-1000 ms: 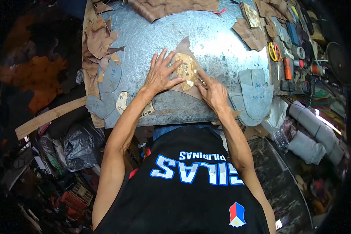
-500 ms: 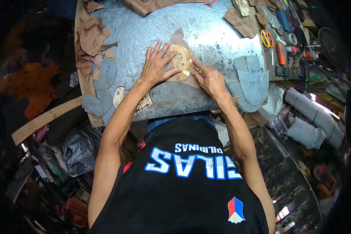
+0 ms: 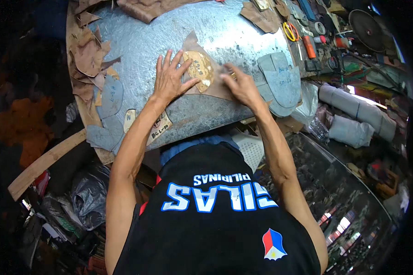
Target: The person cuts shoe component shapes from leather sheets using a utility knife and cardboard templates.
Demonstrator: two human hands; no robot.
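Note:
A tan pattern piece with handwriting lies on a thin brown leather piece on the metal-topped table. My left hand lies with fingers spread at the left side of the pattern, thumb and index touching its edge. To the right of the pattern, over the leather, is my right hand, its fingers bent and blurred by motion. Something small shows at those fingers, too smeared to make out.
Brown leather scraps lie along the left edge. Grey patterns lie at the right, near yellow-handled scissors and an orange cylinder. A labelled pattern lies beside my left forearm.
My right hand has moved away from the pattern's right edge, leaving a wider gap. The whole view has shifted, with the table now farther left and slightly tilted. My left hand stays on the pattern.

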